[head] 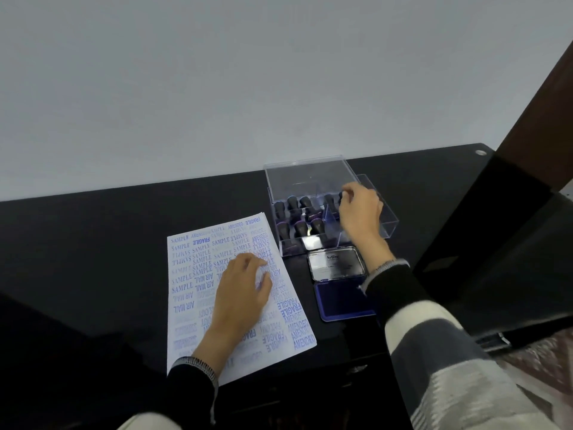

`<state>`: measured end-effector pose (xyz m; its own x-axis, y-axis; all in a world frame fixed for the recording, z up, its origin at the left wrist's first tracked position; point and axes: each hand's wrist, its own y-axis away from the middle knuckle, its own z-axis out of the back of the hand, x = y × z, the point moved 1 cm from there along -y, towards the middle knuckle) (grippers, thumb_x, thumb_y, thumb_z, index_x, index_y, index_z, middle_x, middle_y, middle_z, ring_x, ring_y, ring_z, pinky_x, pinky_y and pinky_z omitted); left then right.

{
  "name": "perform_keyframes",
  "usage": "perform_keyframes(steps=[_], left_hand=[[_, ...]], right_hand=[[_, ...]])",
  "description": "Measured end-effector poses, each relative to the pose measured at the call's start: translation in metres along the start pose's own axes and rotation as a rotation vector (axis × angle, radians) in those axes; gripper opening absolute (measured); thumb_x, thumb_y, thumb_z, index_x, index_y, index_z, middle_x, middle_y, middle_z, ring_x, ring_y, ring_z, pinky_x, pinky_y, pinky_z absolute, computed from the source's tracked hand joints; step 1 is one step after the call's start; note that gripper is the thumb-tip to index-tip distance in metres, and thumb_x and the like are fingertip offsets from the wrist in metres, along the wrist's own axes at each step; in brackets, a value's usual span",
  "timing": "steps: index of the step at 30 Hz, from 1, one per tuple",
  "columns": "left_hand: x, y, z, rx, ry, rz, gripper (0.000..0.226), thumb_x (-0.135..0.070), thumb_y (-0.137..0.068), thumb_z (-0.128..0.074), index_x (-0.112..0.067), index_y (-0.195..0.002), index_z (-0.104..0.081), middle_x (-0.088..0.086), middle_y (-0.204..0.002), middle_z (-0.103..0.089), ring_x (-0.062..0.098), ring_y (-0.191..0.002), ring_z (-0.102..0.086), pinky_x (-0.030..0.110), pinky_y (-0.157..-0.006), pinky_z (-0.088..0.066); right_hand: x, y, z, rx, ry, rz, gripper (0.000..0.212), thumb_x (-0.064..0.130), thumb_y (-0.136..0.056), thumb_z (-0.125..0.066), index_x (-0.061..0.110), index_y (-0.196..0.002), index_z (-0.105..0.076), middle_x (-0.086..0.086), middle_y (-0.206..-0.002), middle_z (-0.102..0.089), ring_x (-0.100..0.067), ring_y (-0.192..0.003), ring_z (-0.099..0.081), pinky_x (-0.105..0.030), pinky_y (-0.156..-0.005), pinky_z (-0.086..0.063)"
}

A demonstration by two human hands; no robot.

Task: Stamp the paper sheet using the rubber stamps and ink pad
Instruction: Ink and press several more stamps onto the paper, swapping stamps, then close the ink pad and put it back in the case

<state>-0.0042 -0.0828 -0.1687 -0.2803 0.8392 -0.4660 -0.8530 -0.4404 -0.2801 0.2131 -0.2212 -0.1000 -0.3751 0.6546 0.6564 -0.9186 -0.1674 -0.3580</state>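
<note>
Already the paper sheet [217, 274] on the black desk [93, 243] is crowded with blue impressions, SAMPLE, AIR MAIL, FRAGILE, AMENDED, so the stamping looks mostly done; little bare space remains, mainly toward its six o'clock edge. The left hand [240, 293] lies flat with fingers spread, pinning the sheet. At two o'clock from it, the right hand [359, 212] reaches into the clear box [387, 225], fingers curled around the knob of a rubber stamp [342, 195]. The open ink pad [341, 302] waits at three o'clock.
</note>
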Motion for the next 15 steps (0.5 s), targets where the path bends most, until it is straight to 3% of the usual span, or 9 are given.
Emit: perform_keyframes(steps=[3, 6, 8, 12, 15], left_hand=[[-0.003, 0.002, 0.003, -0.071, -0.115, -0.010, 0.014, -0.031, -0.092, -0.058, -0.020, -0.098, -0.063, -0.007, -0.098, -0.058, 0.014, -0.091, -0.051, 0.028, -0.079, -0.040], [-0.005, 0.003, 0.008, -0.026, -0.105, 0.005, 0.020, -0.031, -0.098, -0.048, -0.021, -0.106, -0.063, -0.009, -0.106, -0.060, 0.012, -0.097, -0.050, 0.027, -0.084, -0.037], [-0.004, 0.006, 0.014, -0.009, -0.085, 0.033, 0.023, -0.030, -0.100, -0.046, -0.023, -0.112, -0.064, -0.010, -0.114, -0.061, 0.011, -0.104, -0.050, 0.029, -0.091, -0.036], [0.004, 0.032, 0.031, -0.153, -0.030, 0.273, 0.022, -0.028, -0.095, -0.051, -0.025, -0.115, -0.061, -0.006, -0.131, -0.052, 0.019, -0.122, -0.044, 0.038, -0.104, -0.032], [0.020, 0.053, 0.045, -0.247, 0.059, 0.502, 0.030, -0.025, -0.091, -0.058, -0.022, -0.120, -0.058, 0.003, -0.143, -0.041, 0.028, -0.131, -0.034, 0.045, -0.108, -0.030]], right_hand=[[0.006, 0.042, 0.008, -0.029, -0.174, 0.002, 0.020, 0.008, -0.095, -0.051, 0.011, -0.108, -0.066, -0.005, -0.102, -0.066, -0.020, -0.098, -0.059, -0.031, -0.085, -0.049], [0.009, 0.089, 0.016, -0.037, -0.192, 0.010, 0.019, 0.005, -0.094, -0.052, 0.010, -0.104, -0.066, -0.005, -0.100, -0.065, -0.014, -0.094, -0.055, -0.020, -0.078, -0.040], [0.011, 0.117, 0.017, 0.002, -0.193, 0.024, 0.018, 0.003, -0.093, -0.053, 0.010, -0.102, -0.066, -0.003, -0.099, -0.065, -0.013, -0.092, -0.056, -0.020, -0.077, -0.040], [0.015, 0.154, 0.015, 0.183, -0.154, 0.033, 0.019, 0.002, -0.093, -0.053, 0.006, -0.106, -0.067, -0.004, -0.101, -0.066, -0.012, -0.091, -0.057, -0.018, -0.078, -0.040], [0.023, 0.171, 0.010, 0.296, -0.099, 0.011, 0.022, 0.007, -0.095, -0.051, 0.007, -0.113, -0.064, -0.007, -0.109, -0.064, -0.017, -0.096, -0.059, -0.025, -0.082, -0.048]])
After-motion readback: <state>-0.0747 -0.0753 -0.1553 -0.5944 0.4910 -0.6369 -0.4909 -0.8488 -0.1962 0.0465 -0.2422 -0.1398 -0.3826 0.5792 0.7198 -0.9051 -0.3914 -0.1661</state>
